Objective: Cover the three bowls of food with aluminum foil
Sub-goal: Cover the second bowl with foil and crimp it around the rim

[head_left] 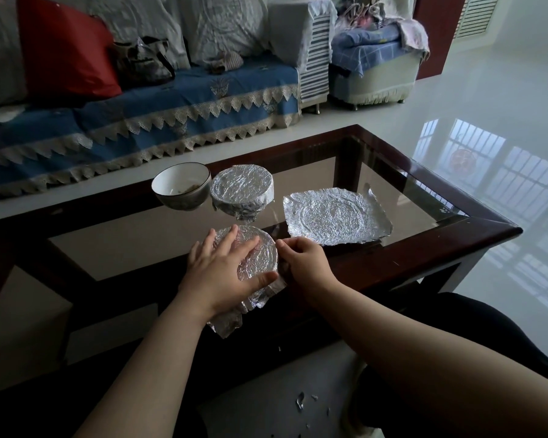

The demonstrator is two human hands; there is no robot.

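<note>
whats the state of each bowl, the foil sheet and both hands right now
white ceramic bowl with dark rim: uncovered, a little food inside
far foil-wrapped bowl: fully covered
near foil-covered bowl: foil over top, loose flaps hanging at the near side
flat crinkled aluminum foil sheet: lying unused on the glass table
left hand: pressing foil top
right hand: pinching foil at the bowl's side

Three bowls stand on the glass table [424, 181]: one uncovered bowl [181, 185] at the far left, one foil-covered bowl [241, 191] just right of it, and one foil-wrapped bowl [256, 258] at the near edge. One loose foil sheet [336, 215] lies flat on the right side. Two hands, left hand [222, 273] and right hand [304, 263], meet at the near bowl.
</note>
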